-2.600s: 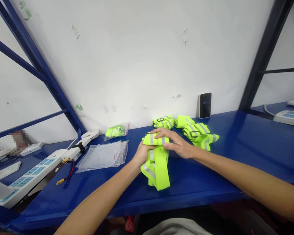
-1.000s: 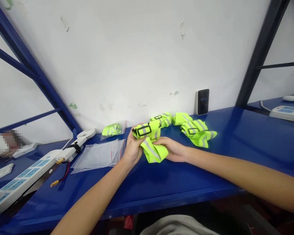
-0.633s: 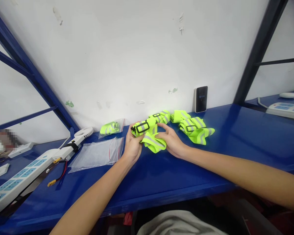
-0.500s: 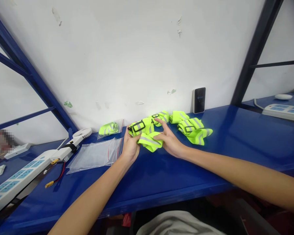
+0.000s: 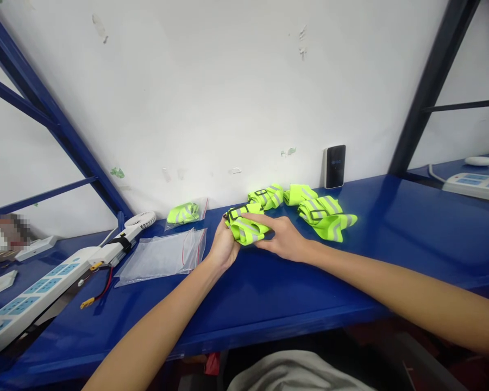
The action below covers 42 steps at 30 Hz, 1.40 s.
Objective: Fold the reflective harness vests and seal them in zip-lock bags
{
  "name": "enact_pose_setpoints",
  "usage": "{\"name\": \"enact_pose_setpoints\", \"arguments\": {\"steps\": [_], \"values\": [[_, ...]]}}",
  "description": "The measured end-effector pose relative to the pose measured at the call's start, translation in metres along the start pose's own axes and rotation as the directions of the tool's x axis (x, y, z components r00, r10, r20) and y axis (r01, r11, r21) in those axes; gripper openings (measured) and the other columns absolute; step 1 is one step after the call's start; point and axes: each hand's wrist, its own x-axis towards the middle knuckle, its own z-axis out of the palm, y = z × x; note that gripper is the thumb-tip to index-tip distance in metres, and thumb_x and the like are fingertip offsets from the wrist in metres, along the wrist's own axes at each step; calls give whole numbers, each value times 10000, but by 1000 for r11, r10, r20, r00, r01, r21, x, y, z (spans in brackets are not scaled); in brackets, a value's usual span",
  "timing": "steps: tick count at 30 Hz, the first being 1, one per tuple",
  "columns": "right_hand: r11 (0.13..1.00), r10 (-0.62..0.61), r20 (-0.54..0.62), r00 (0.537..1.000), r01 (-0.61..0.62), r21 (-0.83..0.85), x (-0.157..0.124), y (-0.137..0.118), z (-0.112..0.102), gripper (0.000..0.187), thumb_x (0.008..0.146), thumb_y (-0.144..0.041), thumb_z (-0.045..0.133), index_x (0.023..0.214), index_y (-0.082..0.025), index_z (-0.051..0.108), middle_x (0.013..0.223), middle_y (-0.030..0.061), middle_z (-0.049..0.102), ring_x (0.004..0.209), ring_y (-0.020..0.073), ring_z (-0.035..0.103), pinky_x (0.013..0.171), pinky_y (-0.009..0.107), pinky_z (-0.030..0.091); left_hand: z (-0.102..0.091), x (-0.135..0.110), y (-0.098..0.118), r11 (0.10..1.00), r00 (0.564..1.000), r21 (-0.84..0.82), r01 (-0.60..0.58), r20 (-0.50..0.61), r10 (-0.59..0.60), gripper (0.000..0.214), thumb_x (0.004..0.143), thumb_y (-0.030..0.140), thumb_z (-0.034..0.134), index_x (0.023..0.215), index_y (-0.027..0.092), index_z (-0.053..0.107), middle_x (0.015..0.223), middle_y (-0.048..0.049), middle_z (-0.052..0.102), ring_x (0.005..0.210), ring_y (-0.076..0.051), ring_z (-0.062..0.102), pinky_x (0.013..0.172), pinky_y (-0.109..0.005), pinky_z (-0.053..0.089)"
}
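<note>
Between my two hands is a folded neon-yellow reflective strap [image 5: 248, 232] with grey stripes and a black buckle. My left hand [image 5: 223, 245] grips its left end from below. My right hand [image 5: 283, 238] closes on its right side, fingers across the top and thumb underneath. Just behind it lies another rolled reflective strap [image 5: 272, 196] with a buckle. To the right are a small yellow roll [image 5: 299, 194] and a bundled strap [image 5: 325, 216] with a loose end hanging forward.
Clear zip bags [image 5: 157, 258] lie left of my hands, with a bagged yellow strap [image 5: 183, 213] behind them. Further left are a small white fan [image 5: 140, 219], a power strip [image 5: 41, 290] and a yellow-ended cable [image 5: 106, 282]. A black-faced device [image 5: 334, 166] leans on the wall.
The loose flap of the held strap has been folded up against the bundle. My right hand's fingers have come down over its top. The view has shifted slightly.
</note>
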Motion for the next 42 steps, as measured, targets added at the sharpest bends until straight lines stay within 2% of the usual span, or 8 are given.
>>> {"name": "enact_pose_setpoints", "arguments": {"steps": [4, 9, 13, 21, 29, 34, 37, 42], "values": [[1000, -19, 47, 999, 20, -22, 1, 2, 1, 476, 859, -286, 645, 1332, -250, 596, 924, 9, 751, 703, 172, 651, 676, 259, 481, -3, 1, -5, 1000, 1000, -2, 3, 23, -3, 457, 593, 14, 616, 1008, 194, 550, 945, -25, 719, 914, -222, 697, 838, -377, 545], [1000, 17, 15, 1000, -17, 3, 2, 2, 5, 419, 848, -218, 643, 1265, -260, 650, 1060, 30, 756, 834, 218, 695, 742, 294, 498, -6, 4, -4, 1000, 1000, -7, 11, -3, -11, 506, 557, -9, 560, 1019, 198, 560, 948, -28, 720, 900, -226, 697, 835, -391, 549], [999, 15, 27, 1000, -16, 31, 2, 4, 6, 478, 811, -90, 585, 1242, -279, 665, 1160, 20, 726, 892, 232, 704, 815, 331, 511, -5, 3, 1, 997, 998, -55, 44, -34, -46, 526, 541, 0, 523, 1026, 196, 577, 951, -39, 724, 891, -233, 698, 816, -391, 558], [995, -68, -4, 998, 68, -76, 5, -2, 0, 508, 808, -12, 500, 1184, -287, 703, 1019, 73, 655, 916, 228, 615, 825, 364, 493, -1, 1, 3, 995, 999, -104, -3, -40, -1, 353, 624, 49, 592, 949, 187, 569, 952, -38, 723, 953, -223, 684, 844, -360, 528], [907, -215, 48, 975, 218, -359, 5, 7, -4, 726, 817, -173, 672, 1475, -276, 382, 956, 43, 375, 800, 183, 452, 719, 342, 510, -1, 3, 11, 998, 999, -61, -19, -48, 16, 262, 672, 124, 674, 923, 150, 602, 918, -57, 725, 914, -213, 687, 831, -328, 522], [810, -403, 8, 915, 361, -463, 5, 15, -10, 526, 858, -286, 658, 1370, -296, 533, 1279, 143, 412, 1199, 315, 443, 975, 499, 444, 0, -1, 10, 997, 998, -63, 55, -18, -56, 357, 608, 27, 602, 942, 151, 591, 892, -41, 719, 849, -203, 691, 816, -327, 524], [780, -465, 100, 880, 461, -423, 6, 13, -10, 447, 893, -250, 626, 1318, -377, 571, 1439, 79, 445, 1366, 297, 376, 1112, 525, 326, 0, -3, 9, 996, 996, -30, 89, 17, -88, 337, 613, 43, 608, 931, 153, 593, 815, -21, 701, 750, -172, 677, 735, -285, 520], [835, -449, 181, 875, 483, -265, 6, 7, -7, 445, 927, -131, 552, 1241, -440, 613, 1349, -27, 602, 1349, 210, 460, 1173, 508, 275, 0, -7, 9, 990, 990, 32, 138, 35, -139, 264, 643, 130, 660, 903, 148, 613, 793, -31, 691, 706, -166, 665, 665, -267, 521]]}}
